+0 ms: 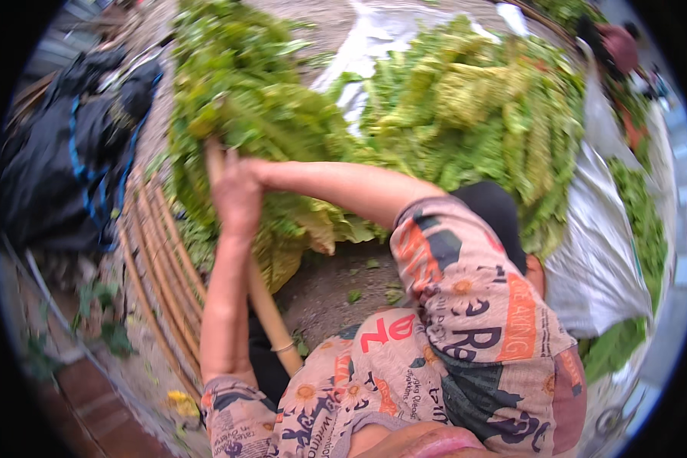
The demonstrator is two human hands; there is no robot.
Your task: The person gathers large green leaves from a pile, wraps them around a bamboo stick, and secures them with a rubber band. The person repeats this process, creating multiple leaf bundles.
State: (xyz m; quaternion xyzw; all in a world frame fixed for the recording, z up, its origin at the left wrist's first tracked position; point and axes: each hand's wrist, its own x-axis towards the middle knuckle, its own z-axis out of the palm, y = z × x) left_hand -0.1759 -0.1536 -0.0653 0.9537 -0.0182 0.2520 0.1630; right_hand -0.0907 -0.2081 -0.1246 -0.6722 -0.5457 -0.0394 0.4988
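Observation:
A bamboo pole (273, 318) runs from my lap up between my forearms, its far end going in among large green leaves (252, 103) that look like tobacco. Around that pole, near the leaves' edge, my left hand (236, 200) is closed. My right hand (245, 167) reaches across from the right and meets the left one at the pole. Motion blur and overlap hide its fingers, so its hold is unclear. A second heap of yellow-green leaves (464, 109) lies to the right on a white woven sheet (598, 246).
Several bamboo poles (157, 269) lie side by side on the ground at left. Beyond them is a black tarp bundle (51, 172) with blue cord. Bricks (91, 395) edge the lower left. More green leaves (635, 223) lie at far right. A person (612, 48) is at the upper right.

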